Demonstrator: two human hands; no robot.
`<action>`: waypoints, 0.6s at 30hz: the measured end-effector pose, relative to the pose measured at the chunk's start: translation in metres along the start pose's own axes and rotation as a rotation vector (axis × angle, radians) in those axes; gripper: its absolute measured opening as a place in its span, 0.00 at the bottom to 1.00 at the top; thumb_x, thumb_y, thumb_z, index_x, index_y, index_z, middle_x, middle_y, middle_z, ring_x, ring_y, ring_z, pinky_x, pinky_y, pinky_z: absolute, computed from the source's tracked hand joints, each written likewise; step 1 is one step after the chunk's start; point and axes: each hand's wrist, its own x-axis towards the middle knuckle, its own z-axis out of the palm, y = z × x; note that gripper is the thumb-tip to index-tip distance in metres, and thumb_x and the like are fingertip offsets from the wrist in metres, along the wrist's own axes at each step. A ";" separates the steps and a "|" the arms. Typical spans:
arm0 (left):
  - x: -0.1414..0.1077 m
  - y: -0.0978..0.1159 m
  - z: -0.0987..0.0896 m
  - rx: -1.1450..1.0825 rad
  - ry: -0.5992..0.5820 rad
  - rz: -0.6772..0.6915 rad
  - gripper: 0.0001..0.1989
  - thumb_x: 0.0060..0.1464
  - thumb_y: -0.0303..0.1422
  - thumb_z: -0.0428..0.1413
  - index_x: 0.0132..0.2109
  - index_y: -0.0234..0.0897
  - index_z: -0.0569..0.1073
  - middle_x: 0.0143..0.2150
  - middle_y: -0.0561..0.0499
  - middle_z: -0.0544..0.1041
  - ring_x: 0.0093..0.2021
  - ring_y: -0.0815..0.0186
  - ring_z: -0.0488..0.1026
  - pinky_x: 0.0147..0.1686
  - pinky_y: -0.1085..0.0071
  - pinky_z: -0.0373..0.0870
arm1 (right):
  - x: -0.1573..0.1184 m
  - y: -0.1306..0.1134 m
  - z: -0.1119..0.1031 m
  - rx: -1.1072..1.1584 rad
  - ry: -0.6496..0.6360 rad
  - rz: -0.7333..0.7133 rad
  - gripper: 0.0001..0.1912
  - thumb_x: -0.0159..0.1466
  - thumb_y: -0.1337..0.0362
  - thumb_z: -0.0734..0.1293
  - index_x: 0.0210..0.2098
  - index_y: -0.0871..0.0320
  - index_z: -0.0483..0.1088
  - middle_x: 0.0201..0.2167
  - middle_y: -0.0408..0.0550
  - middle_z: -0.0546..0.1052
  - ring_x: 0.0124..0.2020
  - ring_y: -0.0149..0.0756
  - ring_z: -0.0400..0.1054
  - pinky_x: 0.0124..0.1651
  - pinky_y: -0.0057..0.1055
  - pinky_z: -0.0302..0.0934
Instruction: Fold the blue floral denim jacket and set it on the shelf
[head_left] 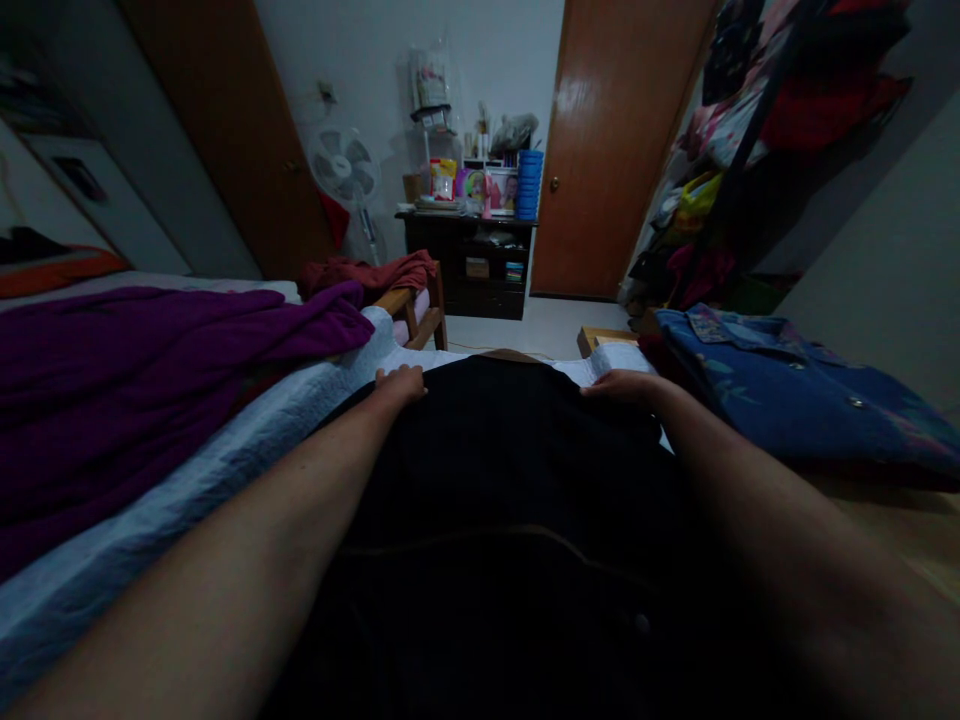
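A black garment (510,460) with a thin brown line across it spreads below me over a white-covered surface. At its far left corner, my left hand (403,384) is closed on the fabric. My right hand (619,388) pinches the far right edge of the same cloth. Between the two hands the far edge of the garment bows away from me. Its near part is dark and runs out of the bottom of the view.
A purple blanket (172,350) lies at the left on a pale blue cover (225,460). Folded denim clothing (795,390) is stacked at the right. Further back stand a fan (346,165), a dark shelf unit (465,245) and a wooden door (600,140). Clothes hang at the upper right.
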 end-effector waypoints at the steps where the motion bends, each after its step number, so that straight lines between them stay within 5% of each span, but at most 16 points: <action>1: -0.001 0.001 -0.001 -0.017 -0.031 -0.006 0.20 0.56 0.39 0.56 0.52 0.32 0.72 0.51 0.37 0.76 0.53 0.50 0.72 0.53 0.55 0.65 | 0.000 -0.002 -0.002 -0.032 -0.019 -0.002 0.13 0.61 0.56 0.69 0.30 0.61 0.75 0.26 0.49 0.77 0.28 0.36 0.71 0.33 0.31 0.65; 6: -0.004 0.005 -0.016 -0.070 -0.075 0.031 0.17 0.51 0.34 0.59 0.48 0.33 0.74 0.47 0.38 0.77 0.50 0.52 0.74 0.46 0.63 0.69 | 0.000 -0.018 -0.020 -0.416 0.249 -0.040 0.03 0.55 0.67 0.71 0.30 0.59 0.76 0.29 0.51 0.77 0.37 0.42 0.73 0.39 0.32 0.64; 13: -0.012 -0.005 -0.032 0.026 0.324 0.026 0.16 0.57 0.30 0.49 0.52 0.39 0.72 0.51 0.40 0.76 0.50 0.52 0.73 0.49 0.57 0.67 | -0.011 -0.042 -0.025 -0.543 0.727 -0.058 0.17 0.62 0.66 0.63 0.51 0.57 0.71 0.47 0.60 0.76 0.48 0.48 0.70 0.45 0.36 0.63; 16: -0.019 -0.003 -0.021 0.098 0.426 0.023 0.19 0.61 0.27 0.41 0.52 0.37 0.72 0.52 0.39 0.75 0.53 0.52 0.70 0.55 0.53 0.61 | -0.002 -0.036 -0.006 -0.540 0.772 -0.050 0.18 0.66 0.65 0.59 0.54 0.58 0.67 0.49 0.60 0.75 0.49 0.46 0.69 0.48 0.36 0.62; 18: -0.025 0.006 -0.011 0.123 0.421 0.008 0.22 0.62 0.27 0.39 0.58 0.37 0.68 0.57 0.38 0.71 0.58 0.51 0.66 0.60 0.49 0.53 | 0.009 -0.027 0.005 -0.520 0.690 -0.059 0.18 0.66 0.64 0.60 0.54 0.59 0.67 0.50 0.60 0.74 0.50 0.45 0.69 0.48 0.35 0.62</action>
